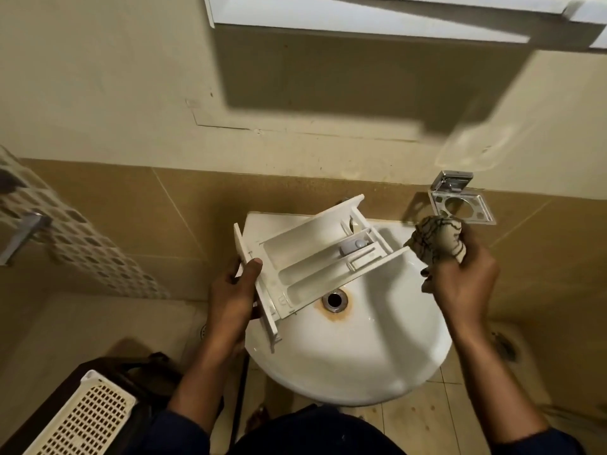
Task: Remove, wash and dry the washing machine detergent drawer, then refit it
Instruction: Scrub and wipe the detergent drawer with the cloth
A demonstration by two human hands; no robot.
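As L hand (230,292) grips drawer (297,269), sink (361,359) sits against tiled wall (131,205).

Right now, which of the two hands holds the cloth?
The right hand grips the crumpled patterned cloth; the left hand holds the detergent drawer by its front panel instead.

white detergent drawer (315,257), compartments up, tilted above sink (361,356)

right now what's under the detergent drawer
The sink lies under the detergent drawer, which the left hand holds above it. Its rust-ringed drain shows beside the drawer; the basin's back left is covered.
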